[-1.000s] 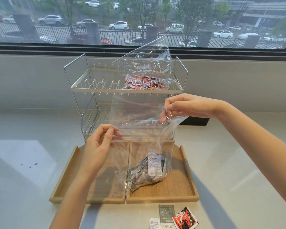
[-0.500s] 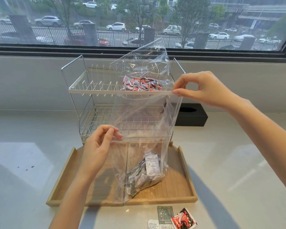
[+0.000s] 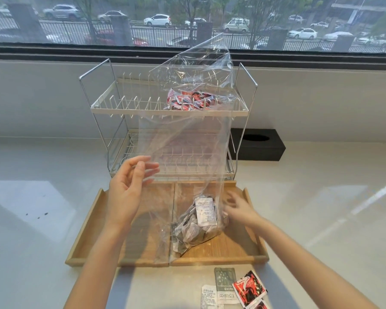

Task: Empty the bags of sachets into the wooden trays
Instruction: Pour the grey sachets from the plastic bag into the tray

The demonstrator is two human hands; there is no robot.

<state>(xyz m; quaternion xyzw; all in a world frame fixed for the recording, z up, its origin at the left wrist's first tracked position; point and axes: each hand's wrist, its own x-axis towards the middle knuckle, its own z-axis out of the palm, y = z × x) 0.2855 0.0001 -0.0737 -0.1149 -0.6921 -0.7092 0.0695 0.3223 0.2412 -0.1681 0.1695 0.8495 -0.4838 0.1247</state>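
On the tabletop [image 3: 54,219], before a wire rack [image 3: 165,108], two wooden trays [image 3: 239,244] sit side by side; the bag [image 3: 187,141] stands tall, mostly over the right tray, sachets [image 3: 201,221] pooled at its bottom. Left hand [image 3: 127,192] — fingers loosely spread, brushing the film; right hand [image 3: 239,208], blurred, fingers spread beside the heap. Best to grip the bottom corners and upend it — mouth low in the tray. Sachet print is unreadable.

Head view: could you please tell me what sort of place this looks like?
Probably a pantry or kitchen-style counter indoors, beside a street-facing window. The pale counter carries a two-tier wire dish rack and a black tissue box, and the window behind looks onto a road with parked cars.
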